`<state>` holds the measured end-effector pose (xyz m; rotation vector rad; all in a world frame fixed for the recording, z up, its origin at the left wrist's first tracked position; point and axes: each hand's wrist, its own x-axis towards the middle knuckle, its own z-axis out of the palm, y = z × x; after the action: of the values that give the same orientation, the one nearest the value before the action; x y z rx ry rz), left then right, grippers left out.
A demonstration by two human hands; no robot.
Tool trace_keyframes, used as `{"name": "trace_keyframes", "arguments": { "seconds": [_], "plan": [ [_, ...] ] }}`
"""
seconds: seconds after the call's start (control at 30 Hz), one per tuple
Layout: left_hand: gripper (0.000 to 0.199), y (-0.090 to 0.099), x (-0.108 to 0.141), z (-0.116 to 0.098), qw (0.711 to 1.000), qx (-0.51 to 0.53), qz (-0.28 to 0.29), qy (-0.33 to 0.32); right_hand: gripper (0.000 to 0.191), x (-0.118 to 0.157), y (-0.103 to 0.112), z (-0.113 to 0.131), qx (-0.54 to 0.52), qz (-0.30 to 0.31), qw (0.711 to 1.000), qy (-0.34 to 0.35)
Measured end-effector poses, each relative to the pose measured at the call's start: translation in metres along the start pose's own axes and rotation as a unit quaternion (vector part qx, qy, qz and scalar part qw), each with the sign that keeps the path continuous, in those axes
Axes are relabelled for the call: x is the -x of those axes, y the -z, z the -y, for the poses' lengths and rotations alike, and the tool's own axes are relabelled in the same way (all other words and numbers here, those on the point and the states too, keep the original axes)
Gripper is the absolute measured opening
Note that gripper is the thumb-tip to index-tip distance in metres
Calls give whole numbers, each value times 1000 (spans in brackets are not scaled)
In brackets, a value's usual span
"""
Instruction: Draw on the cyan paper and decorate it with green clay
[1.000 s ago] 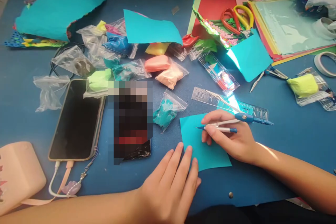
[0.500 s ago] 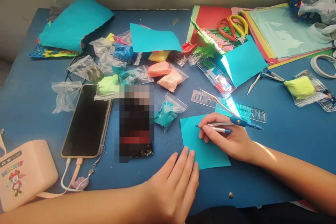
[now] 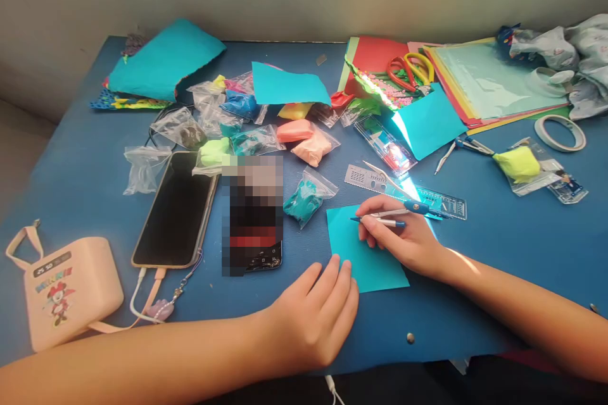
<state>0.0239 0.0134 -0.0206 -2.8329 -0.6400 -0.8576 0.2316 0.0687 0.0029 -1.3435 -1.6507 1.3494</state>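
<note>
A square of blue paper (image 3: 375, 272) lies on the table before me. My left hand (image 3: 316, 310) rests flat at its lower left edge, fingertips on the paper and fingers stretched out. In my right hand (image 3: 403, 237) is a drawing compass (image 3: 417, 207) with blue and silver legs, pinched between thumb and fingers. Its blue-tipped leg points left over the upper part of the paper; whether the tip touches cannot be made out. A clear ruler (image 3: 361, 178) lies just behind my right hand, with a thin white pointed tool across it.
Left stand a pink power bank (image 3: 76, 291) and a cabled phone (image 3: 175, 209); a second, blurred phone (image 3: 266, 259) is nearer. Bags of coloured clay (image 3: 304, 202) spread across the middle. Scissors (image 3: 403, 73), another compass (image 3: 458, 145), tape (image 3: 560, 133) and paper sheets (image 3: 498, 76) lie right.
The camera view has shifted, so most things sit slightly differently in the picture. My right hand still grips the compass over the paper, and my left hand stays at the paper's edge.
</note>
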Motion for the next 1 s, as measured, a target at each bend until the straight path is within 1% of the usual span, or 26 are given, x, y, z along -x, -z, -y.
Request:
{"name": "trace_keyframes", "arguments": {
  "seconds": [0.23, 0.4, 0.67, 0.83, 1.0],
  "plan": [
    [23, -3, 1, 3, 1000, -2, -13, -7, 27, -3, 0, -1, -16, -5, 1000, 1],
    [24, -3, -2, 6, 1000, -4, -23, -13, 28, -7, -3, -2, -23, -9, 1000, 9],
    [23, -3, -3, 6, 999, -25, -18, -28, 14, -7, -4, -4, 11, -34, 999, 37],
    [22, -4, -2, 3, 999, -18, -15, -24, 11, -6, -3, -3, 46, -29, 997, 48],
    [24, -4, 0, 1, 1000, -9, -15, -15, 11, -3, -8, 2, 54, -26, 997, 46]
  ]
}}
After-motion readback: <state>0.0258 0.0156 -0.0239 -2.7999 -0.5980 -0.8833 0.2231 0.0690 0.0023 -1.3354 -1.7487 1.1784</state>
